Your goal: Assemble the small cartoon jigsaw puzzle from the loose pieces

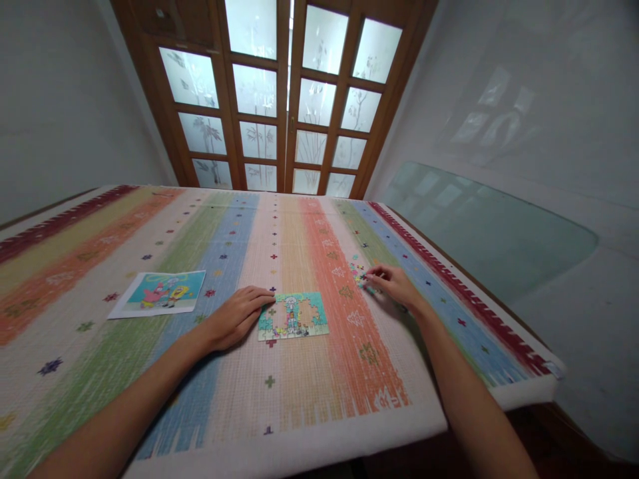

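I record the part-built jigsaw (292, 320) lying, long axis left to right, between the left hand (243, 315), nearer and unclenched at its left edge, and the right hand (393, 283), fingertips together at loose pieces (356, 269), grip undeterminable.

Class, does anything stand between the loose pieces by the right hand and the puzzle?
Nothing visible does: only striped cloth lies between the loose pieces and the puzzle. The right hand is at the pieces; the left hand is at the puzzle's left edge.
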Available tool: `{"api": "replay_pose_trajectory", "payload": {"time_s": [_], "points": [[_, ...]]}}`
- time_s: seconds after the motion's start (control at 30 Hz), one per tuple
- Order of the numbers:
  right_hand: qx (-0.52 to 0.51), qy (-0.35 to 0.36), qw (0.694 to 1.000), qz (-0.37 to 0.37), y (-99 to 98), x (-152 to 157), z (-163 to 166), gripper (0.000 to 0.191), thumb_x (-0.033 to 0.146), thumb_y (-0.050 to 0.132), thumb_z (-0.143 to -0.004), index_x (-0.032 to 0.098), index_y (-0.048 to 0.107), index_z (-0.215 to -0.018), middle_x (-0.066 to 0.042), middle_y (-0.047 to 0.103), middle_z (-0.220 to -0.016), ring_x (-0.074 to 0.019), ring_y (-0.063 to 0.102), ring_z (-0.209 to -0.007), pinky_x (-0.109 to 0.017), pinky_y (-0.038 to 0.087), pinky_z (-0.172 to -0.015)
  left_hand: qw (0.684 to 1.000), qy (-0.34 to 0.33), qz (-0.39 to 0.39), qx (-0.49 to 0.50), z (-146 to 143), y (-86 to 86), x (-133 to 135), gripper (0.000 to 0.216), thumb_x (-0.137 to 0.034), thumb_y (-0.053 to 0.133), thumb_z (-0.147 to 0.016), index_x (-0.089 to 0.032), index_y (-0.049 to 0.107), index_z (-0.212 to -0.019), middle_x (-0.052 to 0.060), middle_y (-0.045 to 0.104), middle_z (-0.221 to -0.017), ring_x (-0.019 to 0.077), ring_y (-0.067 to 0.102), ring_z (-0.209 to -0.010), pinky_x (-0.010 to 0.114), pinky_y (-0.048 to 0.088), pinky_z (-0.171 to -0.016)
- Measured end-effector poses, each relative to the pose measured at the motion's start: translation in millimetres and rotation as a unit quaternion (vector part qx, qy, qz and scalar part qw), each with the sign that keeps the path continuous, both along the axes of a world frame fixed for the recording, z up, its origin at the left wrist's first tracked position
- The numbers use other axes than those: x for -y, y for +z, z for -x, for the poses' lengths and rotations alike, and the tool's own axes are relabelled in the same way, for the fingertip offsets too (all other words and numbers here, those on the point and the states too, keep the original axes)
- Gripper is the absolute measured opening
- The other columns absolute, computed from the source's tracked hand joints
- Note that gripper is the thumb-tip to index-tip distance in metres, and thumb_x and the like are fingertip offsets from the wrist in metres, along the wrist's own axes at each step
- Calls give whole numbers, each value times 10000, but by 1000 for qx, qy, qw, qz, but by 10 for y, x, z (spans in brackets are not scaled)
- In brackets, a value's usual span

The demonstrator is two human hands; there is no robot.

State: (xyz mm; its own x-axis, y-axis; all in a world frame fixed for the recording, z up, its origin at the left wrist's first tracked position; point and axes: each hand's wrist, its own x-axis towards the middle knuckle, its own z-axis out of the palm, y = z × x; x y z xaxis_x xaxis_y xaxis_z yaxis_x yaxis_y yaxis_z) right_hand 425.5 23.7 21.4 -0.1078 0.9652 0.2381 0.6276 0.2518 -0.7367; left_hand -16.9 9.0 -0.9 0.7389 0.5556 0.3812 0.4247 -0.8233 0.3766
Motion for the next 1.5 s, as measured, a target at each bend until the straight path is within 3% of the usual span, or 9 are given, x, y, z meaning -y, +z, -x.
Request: {"api": "replay_pose_trajectory", "payload": {"time_s": [0.1,0.2,0.4,0.47,0.67,0.9,1.1,1.33,1.5], "points": [[-33,62,997,6,42,29,389,287,491,675,-866,209,726,-863,-67,746,-813,-178,617,-674,-302,474,-639,1000,-2,14,-6,24,6,2,375,-214,374,-1027,-202,532,-1367,113,651,-1317,271,596,-1226,501,464,-1090],[-46,135,989,44,38,107,873,179,382,687,-896,208,723,-868,-61,748,-825,-167,624,-699,-289,474,-655,999,10,30,-18,40,5,15,442,-329,474,-1005,-196,474,-1426,132,626,-1360,305,589,-1243,508,467,-1086],[-23,226,972,63,53,295,1720,69,172,668,-900,187,730,-872,-34,742,-852,-156,616,-757,-286,463,-708,998,48,35,-25,39,4,55,792,-446,634,-927,-221,256,-1586,142,592,-1438,346,558,-1317,521,431,-1122],[-5,233,971,62,66,302,1899,88,127,666,-884,182,730,-860,-22,731,-830,-147,602,-732,-281,452,-699,998,50,36,-19,36,2,58,885,-444,655,-909,-217,176,-1618,141,613,-1411,339,576,-1296,507,444,-1110],[67,231,971,-5,6,235,2162,104,97,685,-860,189,730,-839,-23,718,-834,-175,615,-826,-307,446,-789,998,47,32,-13,39,-22,43,915,-454,665,-906,-207,155,-1624,154,591,-1430,339,562,-1316,506,431,-1126],[120,203,971,-51,-93,253,2216,78,111,681,-876,175,725,-867,-45,661,-856,-203,583,-896,-338,436,-844,998,44,32,-15,47,-28,50,801,-452,627,-936,-197,249,-1595,165,567,-1455,339,542,-1338,515,418,-1140],[101,186,975,-68,-11,228,2085,90,98,667,-870,177,711,-865,-41,643,-865,-205,582,-904,-333,432,-844,997,63,46,-7,-17,4,59,521,-455,503,-1034,-201,438,-1484,144,613,-1406,302,582,-1290,491,443,-1113],[56,92,990,-87,85,48,1504,85,120,660,-833,189,708,-818,-20,675,-813,-167,564,-743,-298,428,-748,998,45,30,14,-47,-52,-2,328,-423,484,-1060,-243,630,-1293,100,685,-1264,271,618,-1193,483,492,-1055],[40,-11,993,-114,89,-73,935,122,259,622,-815,202,718,-766,-35,702,-765,-168,544,-675,-300,441,-709,999,34,27,25,-33,-66,-25,303,-414,483,-1067,-246,658,-1248,95,687,-1256,262,620,-1192,480,508,-1053]]}}
